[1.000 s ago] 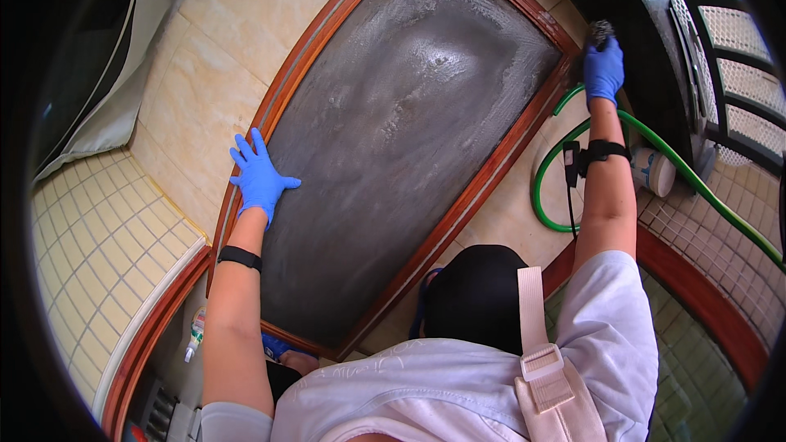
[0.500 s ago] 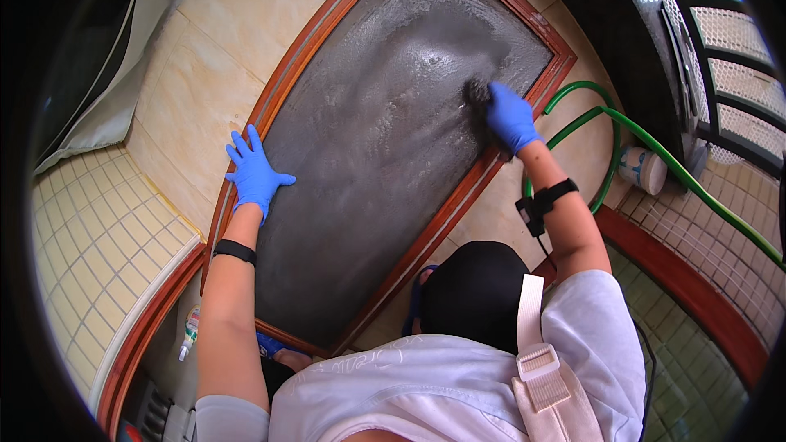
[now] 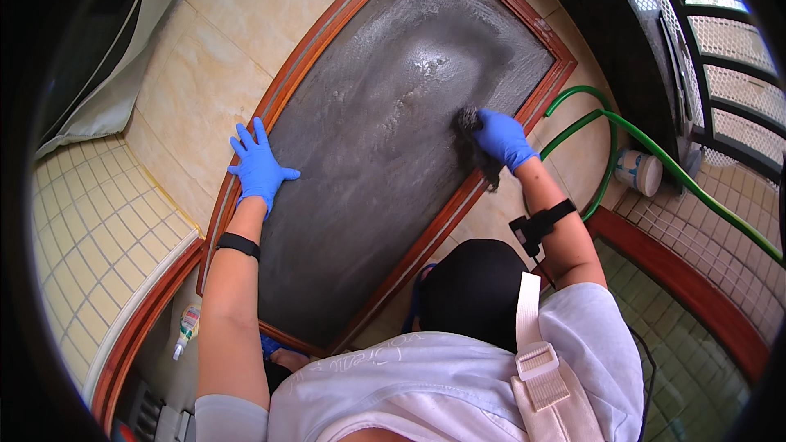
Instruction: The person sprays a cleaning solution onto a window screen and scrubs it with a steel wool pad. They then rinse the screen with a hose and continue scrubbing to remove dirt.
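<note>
A wood-framed screen panel (image 3: 327, 41) with grey mesh (image 3: 385, 139) lies flat on the tiled floor, wet and soapy near its top. My left hand (image 3: 259, 165) in a blue glove rests flat with fingers spread on the panel's left frame edge. My right hand (image 3: 502, 138), also gloved in blue, grips a dark scrubbing brush (image 3: 473, 146) pressed on the mesh near the right frame edge.
A green hose (image 3: 610, 155) loops on the floor right of the panel beside a white cup-shaped container (image 3: 639, 172). A small bottle (image 3: 186, 331) lies at lower left. Metal window bars (image 3: 720, 65) stand at upper right, and a grey curtain (image 3: 123, 74) hangs at upper left.
My right hand has swept the brush from the panel's top right corner down and left along the right side of the mesh. My left hand stays planted on the left frame.
</note>
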Action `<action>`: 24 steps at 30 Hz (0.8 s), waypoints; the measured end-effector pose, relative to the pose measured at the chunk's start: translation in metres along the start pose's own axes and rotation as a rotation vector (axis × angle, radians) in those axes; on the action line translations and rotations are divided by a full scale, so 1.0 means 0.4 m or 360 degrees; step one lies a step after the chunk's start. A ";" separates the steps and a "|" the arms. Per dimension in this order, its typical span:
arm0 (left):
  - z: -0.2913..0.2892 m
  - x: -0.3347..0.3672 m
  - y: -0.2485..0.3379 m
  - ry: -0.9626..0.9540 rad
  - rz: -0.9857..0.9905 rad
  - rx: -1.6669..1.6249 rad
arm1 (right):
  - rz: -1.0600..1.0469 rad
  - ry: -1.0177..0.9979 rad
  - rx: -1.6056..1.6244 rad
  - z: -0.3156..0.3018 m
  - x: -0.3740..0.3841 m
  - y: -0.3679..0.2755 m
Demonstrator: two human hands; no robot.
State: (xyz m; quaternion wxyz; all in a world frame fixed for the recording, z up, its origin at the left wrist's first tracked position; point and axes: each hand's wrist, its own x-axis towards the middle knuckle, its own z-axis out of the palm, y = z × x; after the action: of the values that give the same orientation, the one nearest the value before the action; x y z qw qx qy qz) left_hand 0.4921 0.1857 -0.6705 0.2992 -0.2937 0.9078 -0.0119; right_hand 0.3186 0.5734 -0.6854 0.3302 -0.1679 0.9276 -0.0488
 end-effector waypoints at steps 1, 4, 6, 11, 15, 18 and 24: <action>-0.007 0.000 0.002 -0.0003 -0.0006 0.0003 | 0.0025 0.0199 -0.0022 -0.042 0.034 0.038; -0.006 0.018 0.015 0.0031 0.0027 -0.0017 | 0.0260 0.0923 0.0004 -0.182 0.171 0.203; 0.001 0.022 0.021 0.0038 0.0047 -0.0017 | 0.0731 0.0868 0.0197 -0.234 0.206 0.302; -0.019 0.014 0.022 -0.0026 -0.0003 0.0028 | 0.0355 0.0757 0.0371 -0.029 0.163 0.170; -0.016 0.005 0.007 -0.0024 -0.0006 0.0014 | -0.0363 0.0019 0.0140 0.059 -0.031 -0.099; -0.021 0.008 0.015 -0.0026 -0.0008 0.0014 | -0.0381 0.0393 0.0182 0.022 0.021 -0.010; -0.020 0.033 0.047 0.0002 0.0070 -0.0033 | 0.0781 0.1220 0.0515 -0.210 0.251 0.370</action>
State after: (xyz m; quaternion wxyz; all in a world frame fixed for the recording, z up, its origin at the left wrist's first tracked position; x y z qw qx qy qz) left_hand 0.4692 0.1930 -0.6745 0.2958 -0.2768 0.9143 0.0038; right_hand 0.1517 0.6762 -0.7097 -0.0118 0.1394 0.9752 -0.1714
